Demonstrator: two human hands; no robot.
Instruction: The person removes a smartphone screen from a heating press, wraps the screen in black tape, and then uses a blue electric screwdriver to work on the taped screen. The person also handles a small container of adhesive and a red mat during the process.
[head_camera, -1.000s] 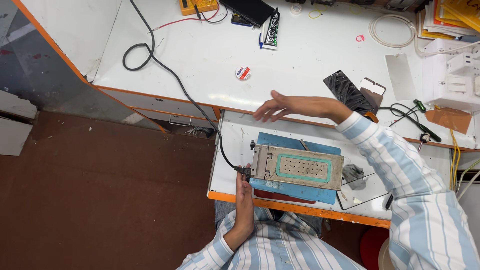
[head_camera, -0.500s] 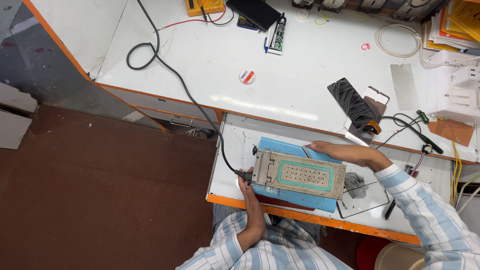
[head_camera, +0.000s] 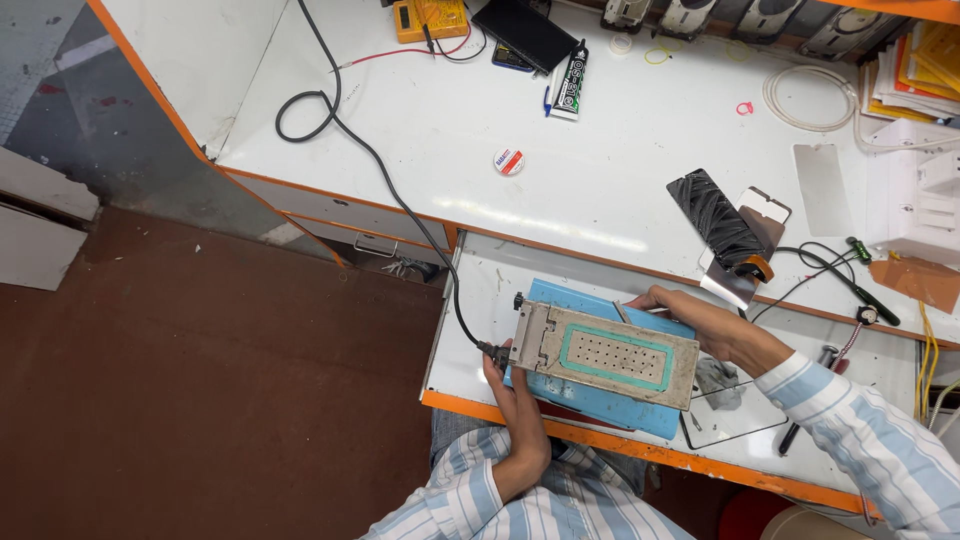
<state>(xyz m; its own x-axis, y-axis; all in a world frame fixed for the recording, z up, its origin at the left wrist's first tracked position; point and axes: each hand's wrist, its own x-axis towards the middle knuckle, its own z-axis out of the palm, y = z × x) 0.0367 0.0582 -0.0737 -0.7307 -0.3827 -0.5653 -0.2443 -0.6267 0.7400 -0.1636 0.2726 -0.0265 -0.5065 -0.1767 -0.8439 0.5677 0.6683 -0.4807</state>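
At my pull-out work shelf (head_camera: 470, 330), I steady a grey metal heating plate (head_camera: 603, 354), a flat box with a teal-bordered, perforated pad on top, as it lies tilted across a blue mat (head_camera: 640, 415). My left hand (head_camera: 515, 415) comes up from 6 o'clock and closes its fingers around the plate's near-left corner, right where the black power cable (head_camera: 400, 200) plugs in. My right hand (head_camera: 700, 320), reaching in from 3 o'clock, rests curled on the plate's far right edge; I cannot tell whether those fingers pinch anything thin between them or only press on the casing.

As far as I can judge, the job stands at the setting-up stage. The plate is out on the mat and cabled, with the lead running off toward 11 o'clock over the white bench (head_camera: 600, 130). Nothing lies on the perforated pad yet. The dark phone screen (head_camera: 718, 218) sits well apart at 1 o'clock, propped on its backing pieces, untouched. A clear glass panel (head_camera: 725, 428) lies just beside the plate at 4 o'clock, half under a crumpled grey cloth (head_camera: 718, 378). A yellow multimeter (head_camera: 432, 18), a glue tube (head_camera: 572, 80) and a small roll of tape (head_camera: 509, 161) wait on the bench toward 12 o'clock.
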